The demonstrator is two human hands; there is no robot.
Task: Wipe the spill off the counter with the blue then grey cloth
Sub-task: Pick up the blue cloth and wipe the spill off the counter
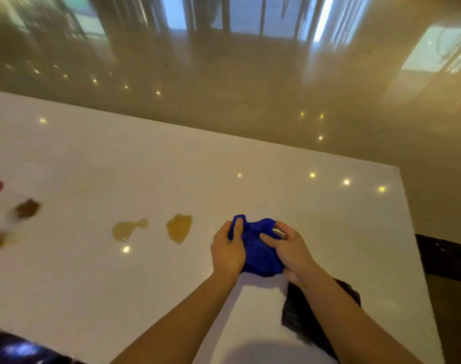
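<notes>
Between the hands: blue cloth [258, 248], bunched into a rounded wad, sitting on or just above the counter [92, 158] near its right end; contact with the surface cannot be told.
Left hand [228, 252]: closed on the wad's left side, thumb pressed up along the cloth.
Right hand [289, 249]: closed on the right side, fingers curled over the top.
Hands together: near each other, both clamped on the one cloth.
Grey cloth [296, 311]: dark heap lying on the counter under the right forearm, untouched.
Spill: two amber puddles, the nearer one [179, 228] just left of the left hand, the farther one [127, 229] beyond it; a brown blotch [27, 208] well apart at the far left, blurred.
Step in hand: likely gathering the blue cloth into a pad before the first wipe.
Doing it well: keep a broad flat face downward, start at the nearer puddle's outer edge and draw inward, so liquid is soaked up, not pushed toward the others.
Risk: a tight wad would smear more than it absorbs.
Writing or brands: none readable anywhere.
</notes>
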